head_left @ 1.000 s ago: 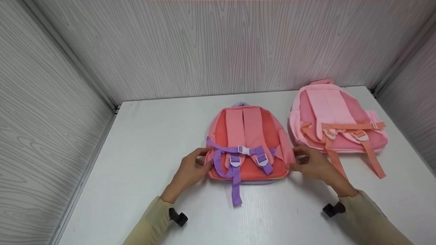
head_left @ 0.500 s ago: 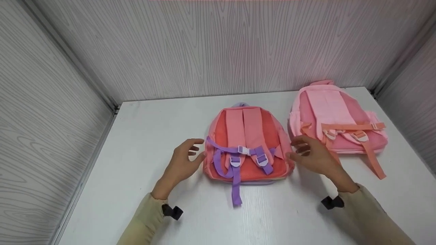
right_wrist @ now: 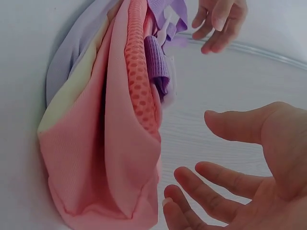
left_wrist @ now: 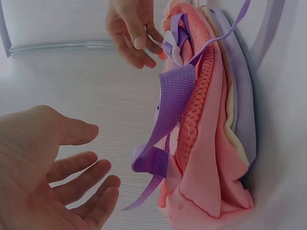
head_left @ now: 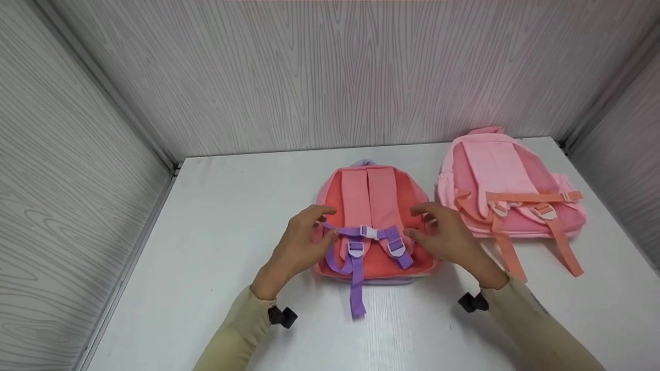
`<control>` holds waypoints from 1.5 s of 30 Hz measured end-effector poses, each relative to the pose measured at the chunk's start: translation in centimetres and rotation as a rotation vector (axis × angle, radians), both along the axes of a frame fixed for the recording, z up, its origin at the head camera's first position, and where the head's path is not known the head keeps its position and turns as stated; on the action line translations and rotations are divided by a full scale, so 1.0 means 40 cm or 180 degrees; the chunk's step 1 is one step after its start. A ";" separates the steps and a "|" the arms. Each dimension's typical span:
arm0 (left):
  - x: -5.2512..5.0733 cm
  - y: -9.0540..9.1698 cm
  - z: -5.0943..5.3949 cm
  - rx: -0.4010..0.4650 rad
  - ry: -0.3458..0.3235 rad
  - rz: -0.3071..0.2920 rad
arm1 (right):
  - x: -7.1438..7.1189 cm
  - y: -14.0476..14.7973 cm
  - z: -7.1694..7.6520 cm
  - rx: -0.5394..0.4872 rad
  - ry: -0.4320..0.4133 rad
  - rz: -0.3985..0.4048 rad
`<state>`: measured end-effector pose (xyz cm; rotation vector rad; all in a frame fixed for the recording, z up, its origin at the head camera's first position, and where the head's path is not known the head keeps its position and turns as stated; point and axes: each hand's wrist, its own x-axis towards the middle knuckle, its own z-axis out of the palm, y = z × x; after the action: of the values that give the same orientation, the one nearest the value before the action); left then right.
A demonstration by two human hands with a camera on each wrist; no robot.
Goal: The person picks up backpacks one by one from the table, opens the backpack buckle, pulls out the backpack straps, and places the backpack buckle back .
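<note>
On tbl. (head_left: 232, 216), 2 items: ctr. backpack (head_left: 356, 193); R backpack (head_left: 502, 172) just beside it, farther back. L hand (head_left: 303, 242) above ctr. backpack's L side, R hand (head_left: 447, 234) above its R; buckle (head_left: 368, 232) btwn. Wall (head_left: 309, 77) behind tbl.

Coral backpack (head_left: 381, 203), between left hand (head_left: 301, 237) and right hand (head_left: 446, 232): shoulder straps (head_left: 355, 198) were salmon pink; mesh back panel (right_wrist: 139, 84) was orange-red, honeycomb-patterned; webbing (head_left: 357, 291) was purple; buckles (head_left: 368, 232) were white. Pale-pink backpack (head_left: 502, 165), right of the right hand: strap tails (head_left: 565, 250) were orange. Tabletop (head_left: 206, 232), beneath both hands, was white. Wall (head_left: 330, 72), beyond both hands, was grey with darker woodgrain.
</note>
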<state>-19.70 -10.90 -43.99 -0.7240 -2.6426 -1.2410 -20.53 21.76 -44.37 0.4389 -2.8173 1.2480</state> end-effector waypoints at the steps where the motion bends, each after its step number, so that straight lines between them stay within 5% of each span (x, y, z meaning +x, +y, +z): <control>1: 0.000 0.008 0.001 -0.0030 0.0004 -0.0036 | -0.002 -0.011 -0.002 0.0001 0.0015 0.0027; 8: -0.009 0.062 0.002 -0.0223 -0.0050 -0.0199 | -0.020 -0.079 -0.026 0.0004 0.0516 0.0433; 16: -0.027 0.106 -0.033 -0.0440 -0.0291 -0.0092 | -0.030 -0.127 -0.049 0.0076 0.0517 0.0583; 28: -0.034 0.145 -0.057 -0.0751 -0.0339 0.0110 | -0.036 -0.162 -0.090 0.0455 0.0778 0.0465; 36: -0.043 0.153 -0.061 -0.0721 -0.0224 0.0083 | -0.040 -0.163 -0.100 0.0426 0.1050 0.0444; 45: -0.039 0.151 -0.058 -0.0602 -0.0537 0.0233 | -0.037 -0.158 -0.099 0.0312 0.1022 0.0496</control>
<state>-21.27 -4.87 -46.31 -0.5638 -2.9251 -1.0887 -22.00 15.46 -48.34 0.7987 -2.6165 0.9598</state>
